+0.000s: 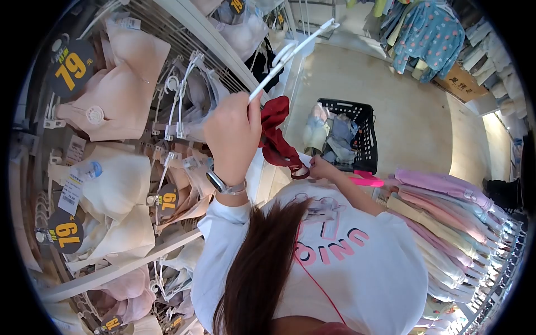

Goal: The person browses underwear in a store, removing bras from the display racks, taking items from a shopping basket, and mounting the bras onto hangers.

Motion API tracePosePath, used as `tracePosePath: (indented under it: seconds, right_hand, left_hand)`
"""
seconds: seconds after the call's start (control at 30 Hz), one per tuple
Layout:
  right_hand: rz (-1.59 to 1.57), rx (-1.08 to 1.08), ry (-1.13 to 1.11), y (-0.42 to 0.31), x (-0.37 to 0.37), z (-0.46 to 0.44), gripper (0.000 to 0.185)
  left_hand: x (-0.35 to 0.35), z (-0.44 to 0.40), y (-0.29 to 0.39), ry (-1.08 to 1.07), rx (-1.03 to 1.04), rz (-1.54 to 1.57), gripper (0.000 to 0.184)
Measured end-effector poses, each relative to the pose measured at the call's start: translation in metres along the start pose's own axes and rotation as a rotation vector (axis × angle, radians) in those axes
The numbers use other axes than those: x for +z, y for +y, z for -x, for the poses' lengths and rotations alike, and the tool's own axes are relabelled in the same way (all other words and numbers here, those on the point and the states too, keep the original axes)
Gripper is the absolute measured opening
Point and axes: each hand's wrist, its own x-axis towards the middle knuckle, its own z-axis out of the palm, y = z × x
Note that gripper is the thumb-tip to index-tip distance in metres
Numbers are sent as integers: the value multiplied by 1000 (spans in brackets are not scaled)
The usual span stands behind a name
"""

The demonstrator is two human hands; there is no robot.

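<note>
My left hand (231,131), with a watch on its wrist, is closed around a white plastic hanger (279,66) raised at a slant. A dark red garment (274,134), bunched and twisted, hangs beside that hand from near the hanger's lower end; its exact kind is hard to tell. Lower down, my right hand (322,167) has its fingers closed at the garment's bottom end, close to a thin dark red loop. Part of the right-hand grip is hidden.
Racks of bras (120,84) with 79 price tags (72,68) line the left side. On the floor ahead stands a black basket (365,125) containing clothes. Hanging pastel clothes (441,206) fill the right, with blue patterned clothing (430,36) and a cardboard box (460,81) farther back.
</note>
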Motion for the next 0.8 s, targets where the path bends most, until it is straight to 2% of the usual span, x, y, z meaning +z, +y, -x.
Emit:
tracePosePath:
  seconds: [0.03,0.13,0.17,0.27,0.3,0.4,0.43,0.53,0.63,0.73,0.8]
  right_hand:
    - [-17,26,35,-5,3,2,48]
    - [-276,-474,-156,3,18,-17,43]
    - [-308,-491,-80,19,27,-33,33]
    - [-327,-342,89,28,24,-38,19]
    - [-266,-387,196,8,16,-10,11]
    - [-418,-247,163,-9,-18,32,14]
    - [-550,-164,82,-11,-34,45,17]
    - [-526,-292,175,-49,-64,120,19]
    - [-566,-444,3,-88,-90,173,30]
    - [-349,-445,-214,-106,-109,190,47]
    - [-221,-431,-202,-123,-110,199,54]
  left_hand:
    - [-1,0,-1,-5,-5,8,28]
    - [0,3,-3,-24,-11,16,27]
    - [0,5,-4,-29,-12,18,27]
    - [-1,12,-8,-39,-48,25,26]
    - [-3,16,-10,-38,-79,24,26]
    - [-8,29,-21,-55,-133,-33,25]
    - [-6,36,-29,-50,-131,-49,26]
    - [-4,58,-43,-96,-137,-78,23]
    - [0,79,-56,-117,-102,-53,21]
    - [-2,91,-55,-172,-133,-64,22]
    - [-1,97,-54,-145,-125,-106,24]
